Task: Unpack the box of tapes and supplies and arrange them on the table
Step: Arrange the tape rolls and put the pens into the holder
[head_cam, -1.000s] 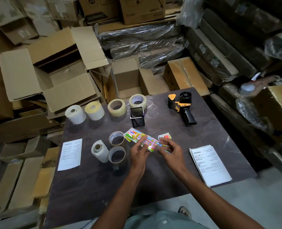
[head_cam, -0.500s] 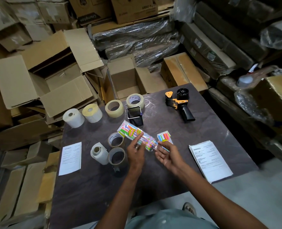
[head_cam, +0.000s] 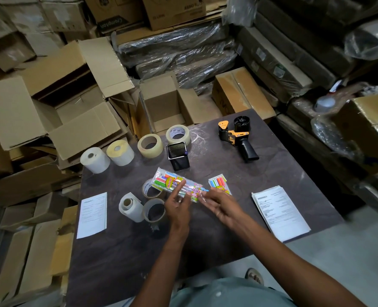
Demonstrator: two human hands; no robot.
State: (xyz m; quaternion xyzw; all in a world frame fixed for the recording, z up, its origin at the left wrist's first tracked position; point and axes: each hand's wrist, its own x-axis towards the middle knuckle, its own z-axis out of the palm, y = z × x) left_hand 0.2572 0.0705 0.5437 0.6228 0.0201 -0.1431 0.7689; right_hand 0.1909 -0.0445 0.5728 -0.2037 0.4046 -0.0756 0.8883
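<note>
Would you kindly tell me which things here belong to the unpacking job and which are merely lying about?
Job:
- marker packet under both hands, left, right
- smaller marker packet
- tape rolls
- label rolls
- tape dispenser
- mesh holder
- open box

Lying about:
- wrapped bundles
- stacked cartons

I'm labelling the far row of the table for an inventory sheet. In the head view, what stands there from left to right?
White paper roll → cream label roll → clear tape roll → black mesh pen holder → tape dispenser gun.
</note>
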